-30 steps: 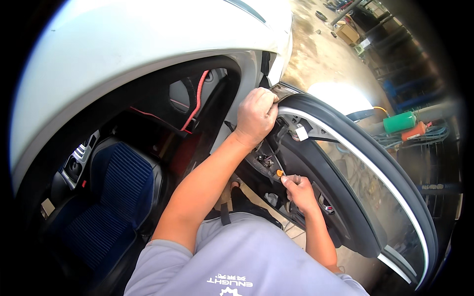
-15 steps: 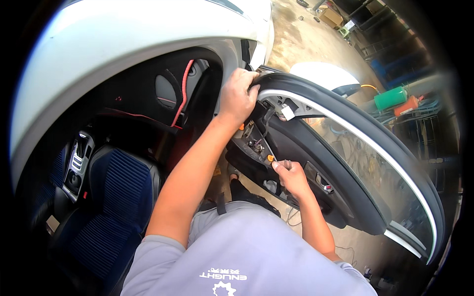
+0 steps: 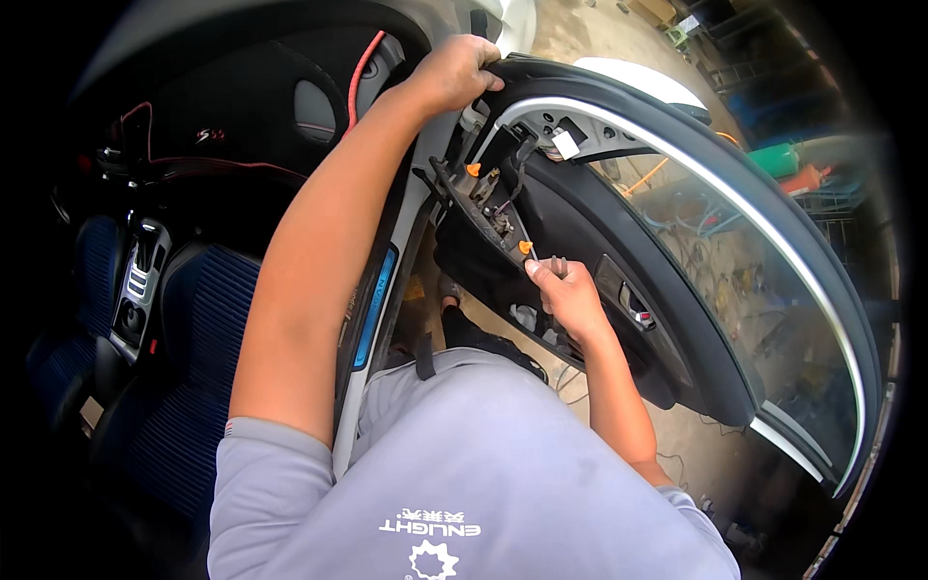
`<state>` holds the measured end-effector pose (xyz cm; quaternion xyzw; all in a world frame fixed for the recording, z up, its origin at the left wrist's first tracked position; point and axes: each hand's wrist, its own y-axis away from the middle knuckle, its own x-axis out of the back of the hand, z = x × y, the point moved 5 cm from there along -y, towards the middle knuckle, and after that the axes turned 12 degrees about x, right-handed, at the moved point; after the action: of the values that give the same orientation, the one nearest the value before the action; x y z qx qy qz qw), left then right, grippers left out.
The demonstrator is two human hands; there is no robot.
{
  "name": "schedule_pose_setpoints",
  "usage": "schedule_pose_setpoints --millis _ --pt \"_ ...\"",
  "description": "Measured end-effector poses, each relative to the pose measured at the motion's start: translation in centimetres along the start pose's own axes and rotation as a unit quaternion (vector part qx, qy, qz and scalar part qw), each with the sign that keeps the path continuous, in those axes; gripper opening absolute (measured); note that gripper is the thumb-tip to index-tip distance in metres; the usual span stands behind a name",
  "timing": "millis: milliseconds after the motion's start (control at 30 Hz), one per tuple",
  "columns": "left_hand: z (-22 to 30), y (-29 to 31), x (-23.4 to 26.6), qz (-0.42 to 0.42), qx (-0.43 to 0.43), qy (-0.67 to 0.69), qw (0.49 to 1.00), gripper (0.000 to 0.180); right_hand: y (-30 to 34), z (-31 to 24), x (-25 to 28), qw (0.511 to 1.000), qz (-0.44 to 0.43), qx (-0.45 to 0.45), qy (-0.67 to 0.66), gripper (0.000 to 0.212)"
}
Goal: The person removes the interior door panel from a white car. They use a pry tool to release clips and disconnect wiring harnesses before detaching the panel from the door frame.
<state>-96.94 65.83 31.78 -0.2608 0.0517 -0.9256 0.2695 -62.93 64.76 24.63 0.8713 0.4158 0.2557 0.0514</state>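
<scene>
Sunlit floor (image 3: pixel 556 39) lies beyond the open car door (image 3: pixel 638 101). The left hand (image 3: pixel 454 73) curls over its upper front corner; the right hand's (image 3: pixel 572 295) grip seemingly pinches dark trim (image 3: pixel 498 242) beside an orange clip (image 3: pixel 525 247).

Open car door (image 3: pixel 817 246), dark trim panel (image 3: pixel 609 242), two orange clips (image 3: pixel 525 247).
The door, white-framed with a black outer seal and a see-through window (image 3: pixel 720 256), slants from far left to near right; the panel lines its inner side, a handle (image 3: pixel 638 314) set in its near part. The clips stand apart along the panel's left side, one farther off, the other nearer; their fastening is too small to tell.
</scene>
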Motion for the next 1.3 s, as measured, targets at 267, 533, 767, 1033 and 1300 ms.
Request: schedule_pose_setpoints --millis 267,533,767,1033,1300 --pt "1.2 3.0 -0.9 0.168 -0.162 -0.12 0.965 0.009 0.9 0.6 -0.4 1.0 0.013 0.005 0.002 0.037" --pt "1.8 5.5 -2.7 0.314 -0.139 -0.088 0.935 0.014 -0.4 1.0 1.8 0.998 0.023 -0.012 -0.054 0.028" --pt "1.4 5.6 -2.4 0.326 -0.118 -0.063 0.936 0.018 -2.6 -0.4 3.0 0.999 -0.039 -0.002 -0.031 0.03" --pt "0.8 3.5 -2.0 0.246 -0.088 -0.052 0.964 0.03 -4.0 -0.8 3.3 0.988 -0.129 0.022 0.078 0.031" --pt "0.6 2.4 -2.2 0.22 -0.085 -0.064 0.97 0.03 -4.5 -0.6 3.8 0.993 -0.099 0.004 0.069 0.029"
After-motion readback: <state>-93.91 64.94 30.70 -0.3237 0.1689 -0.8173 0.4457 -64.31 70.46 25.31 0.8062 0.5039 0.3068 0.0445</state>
